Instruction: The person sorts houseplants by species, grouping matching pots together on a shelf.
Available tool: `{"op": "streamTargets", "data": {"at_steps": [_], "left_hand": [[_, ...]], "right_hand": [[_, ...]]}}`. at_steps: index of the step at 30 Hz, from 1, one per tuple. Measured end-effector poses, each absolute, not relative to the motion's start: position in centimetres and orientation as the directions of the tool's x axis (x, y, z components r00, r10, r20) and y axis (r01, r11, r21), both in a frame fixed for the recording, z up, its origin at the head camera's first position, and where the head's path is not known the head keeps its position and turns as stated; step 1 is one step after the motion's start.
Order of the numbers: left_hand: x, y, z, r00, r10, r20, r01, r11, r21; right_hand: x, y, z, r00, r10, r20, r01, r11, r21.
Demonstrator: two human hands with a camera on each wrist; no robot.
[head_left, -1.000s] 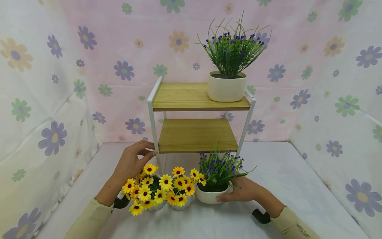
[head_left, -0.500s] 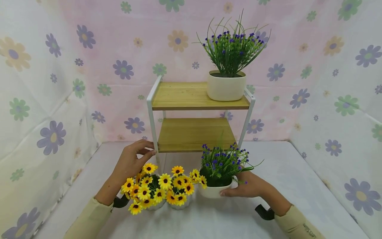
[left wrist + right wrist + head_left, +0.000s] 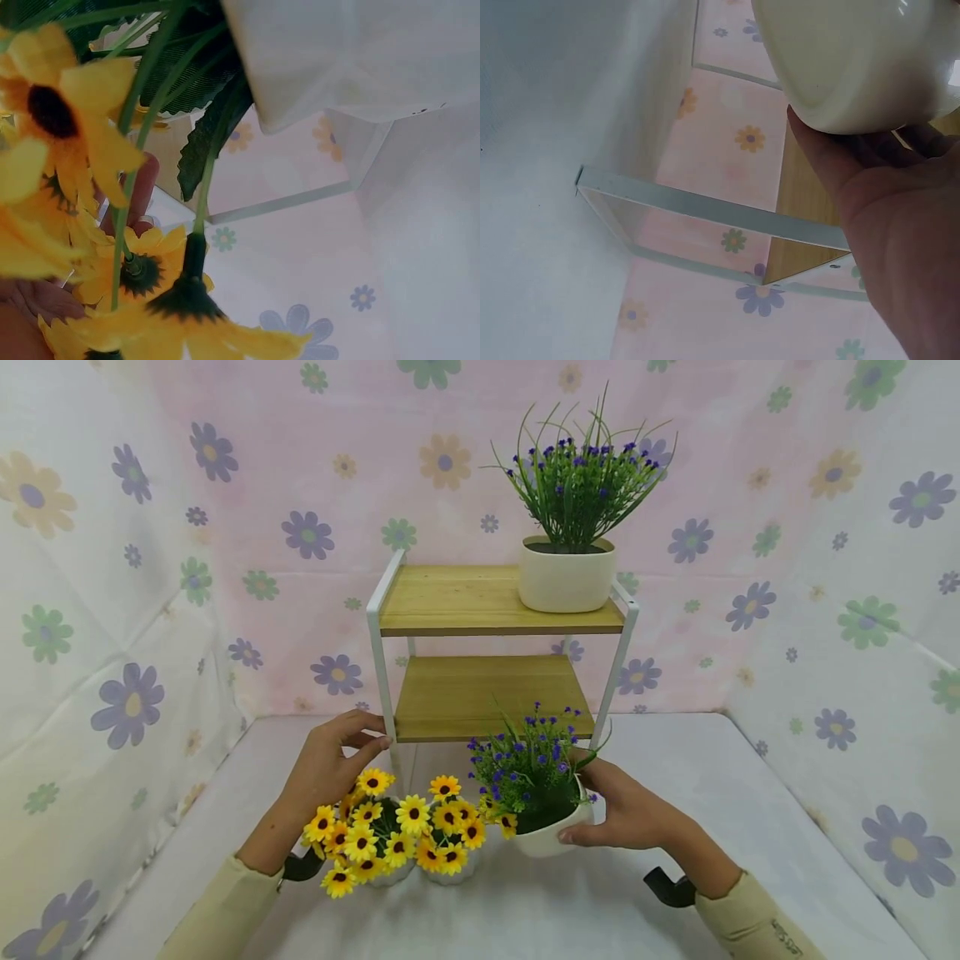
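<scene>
My right hand (image 3: 637, 814) grips a white oval flowerpot (image 3: 551, 838) by its right side. Purple flowers and grass (image 3: 528, 768) grow from this pot, which tilts to the left in front of the lower board. In the right wrist view the raised underside of the flowerpot (image 3: 817, 67) shows above my thumb. At the left front post of a two-tier wooden shelf rack (image 3: 442, 602), my left hand (image 3: 326, 768) holds on with thumb and fingers. Yellow flowers (image 3: 97, 97) largely cover that hand in the left wrist view.
Two small pots of yellow flowers (image 3: 360, 843) (image 3: 452, 835) stand on the white table (image 3: 585, 918) before the rack. A matching purple-flowered pot (image 3: 567, 578) sits on the right of the upper board. Flower-patterned cloth (image 3: 255, 510) encloses the back and sides.
The right hand has lifted the purple-flowered pot off the table, first shifting slightly right, then left, and tilted it leftward. The left hand has stayed at the rack's post.
</scene>
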State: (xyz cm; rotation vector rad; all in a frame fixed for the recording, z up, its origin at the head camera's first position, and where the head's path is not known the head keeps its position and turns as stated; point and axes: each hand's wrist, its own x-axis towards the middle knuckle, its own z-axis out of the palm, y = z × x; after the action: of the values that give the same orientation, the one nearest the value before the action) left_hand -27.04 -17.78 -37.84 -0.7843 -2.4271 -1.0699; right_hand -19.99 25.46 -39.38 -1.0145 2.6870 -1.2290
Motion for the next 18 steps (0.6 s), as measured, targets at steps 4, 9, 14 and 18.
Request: {"op": "streamTargets", "data": {"at_steps": [4,9,14,18], "left_hand": [[-26.9,-18.1,-37.7,-0.785,0.329,0.525,0.609,0.566,0.556],[-26.8,-18.6,-37.7,-0.786,0.320,0.529,0.605,0.570,0.555],[-27.0,-18.4,-37.8,-0.780,0.317,0.540,0.611,0.570,0.549],[-27.3,-18.0,-37.9,-0.777,0.337,0.532,0.618,0.567,0.544]], "right_hand": [[-20.1,25.3,-39.1,-0.767,-0.580,0.274,-0.576,0.435,-0.692],[-20.4,25.1,-38.5,-0.749,-0.583,0.314,-0.593,0.381,-0.709],[-20.3,25.4,-37.9,-0.748,-0.567,0.345,-0.607,0.373,-0.702],[-19.6,25.7,-36.9,-0.766,-0.523,0.373,-0.598,0.366,-0.713]]}}
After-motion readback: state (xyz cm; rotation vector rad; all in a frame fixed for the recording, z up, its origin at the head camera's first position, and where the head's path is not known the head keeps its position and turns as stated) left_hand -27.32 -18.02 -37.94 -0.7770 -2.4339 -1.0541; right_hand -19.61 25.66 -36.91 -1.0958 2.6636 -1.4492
